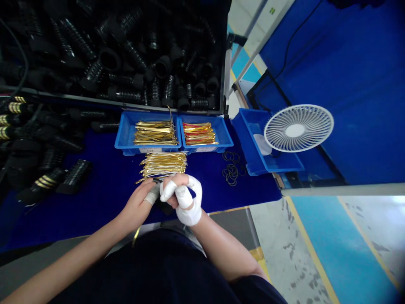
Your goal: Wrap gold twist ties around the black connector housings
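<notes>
My left hand (140,203), with grey tape around its thumb, has its fingers closed at a black part (157,180). Only bits of this part show between the hands, so its kind is unclear. Against it from the right is my right hand (186,198), fingers bent and pinched, in white wrapping on the fingers and palm. Just beyond both hands lies a pile of gold strips (164,164) on the dark blue cloth (107,198).
Two blue bins hold gold strips (155,133) and red-and-gold strips (199,133). Black rings (231,173) lie right of the hands, near a white fan (297,128) and a blue tray (253,156). Black ribbed parts (76,173) crowd the left; a large crate (126,99) holds more.
</notes>
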{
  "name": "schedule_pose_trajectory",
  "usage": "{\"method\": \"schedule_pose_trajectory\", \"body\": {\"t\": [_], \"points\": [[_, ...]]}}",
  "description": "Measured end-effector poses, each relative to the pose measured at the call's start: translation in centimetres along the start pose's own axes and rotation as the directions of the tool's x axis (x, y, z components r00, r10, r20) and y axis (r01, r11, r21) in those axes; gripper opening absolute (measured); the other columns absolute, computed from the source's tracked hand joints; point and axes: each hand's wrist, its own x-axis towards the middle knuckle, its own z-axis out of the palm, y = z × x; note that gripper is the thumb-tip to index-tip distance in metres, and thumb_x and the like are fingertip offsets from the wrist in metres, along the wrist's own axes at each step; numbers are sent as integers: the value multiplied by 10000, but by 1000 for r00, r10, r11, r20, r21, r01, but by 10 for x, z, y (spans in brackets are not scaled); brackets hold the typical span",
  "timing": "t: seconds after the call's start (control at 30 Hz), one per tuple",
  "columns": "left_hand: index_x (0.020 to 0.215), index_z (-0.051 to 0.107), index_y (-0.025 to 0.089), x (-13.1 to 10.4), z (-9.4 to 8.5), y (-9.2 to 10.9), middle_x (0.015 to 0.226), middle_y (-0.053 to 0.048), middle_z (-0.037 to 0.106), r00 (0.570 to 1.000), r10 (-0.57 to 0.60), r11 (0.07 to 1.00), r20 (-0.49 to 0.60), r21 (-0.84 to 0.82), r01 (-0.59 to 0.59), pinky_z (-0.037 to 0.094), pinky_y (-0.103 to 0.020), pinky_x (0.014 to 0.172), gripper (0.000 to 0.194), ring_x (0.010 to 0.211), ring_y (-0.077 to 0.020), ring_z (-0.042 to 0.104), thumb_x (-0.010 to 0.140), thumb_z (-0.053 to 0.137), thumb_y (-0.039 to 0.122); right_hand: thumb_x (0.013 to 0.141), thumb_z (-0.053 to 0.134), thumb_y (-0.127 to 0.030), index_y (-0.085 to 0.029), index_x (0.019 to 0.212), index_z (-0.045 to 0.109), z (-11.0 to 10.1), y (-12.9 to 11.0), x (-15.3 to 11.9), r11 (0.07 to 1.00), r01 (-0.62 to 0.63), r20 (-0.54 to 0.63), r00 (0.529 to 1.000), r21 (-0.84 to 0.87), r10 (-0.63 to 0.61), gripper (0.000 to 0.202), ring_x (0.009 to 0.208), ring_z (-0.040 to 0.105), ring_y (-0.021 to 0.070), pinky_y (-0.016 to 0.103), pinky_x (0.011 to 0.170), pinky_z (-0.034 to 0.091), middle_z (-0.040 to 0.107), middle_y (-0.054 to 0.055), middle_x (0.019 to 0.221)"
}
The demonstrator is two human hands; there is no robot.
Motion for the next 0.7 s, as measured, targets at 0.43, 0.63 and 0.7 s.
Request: {"method": "schedule_pose_trajectory", "body": {"t": [0.43, 0.63, 0.7], "points": [[951, 661, 181, -3, -33, 32, 750, -23, 638, 898, -370, 391, 236, -838, 381, 572, -301, 636, 490, 614, -150, 605, 824, 659, 654, 960, 543, -518, -162, 1022, 713, -53, -6, 166, -100, -131, -140, 986, -986, 88, 399, 959, 705, 317, 410, 850, 540, 741, 146, 979], [845, 673, 124, 5, -46, 40, 791, -72, 677, 851, -467, 32, 242, -957, 289, 583, -477, 928, 432, 740, -195, 682, 935, 580, 536, 962, 489, -201, -211, 1136, 648, -32, 6, 160, 267, 207, 200, 978, -941, -53, 236, 1078, 679, 218, 331, 953, 509, 724, 79, 1137], [1018, 683, 90, 7, -54, 38, 958, -141, 722, 833, -496, -29, 245, -964, 266, 588, -492, 925, 408, 840, -236, 721, 994, 504, 456, 966, 482, -201, -235, 1088, 640, -24, -1, 145, 496, 359, 283, 933, -791, -224, 202, 1079, 673, 194, 325, 951, 513, 716, 58, 1128]]}}
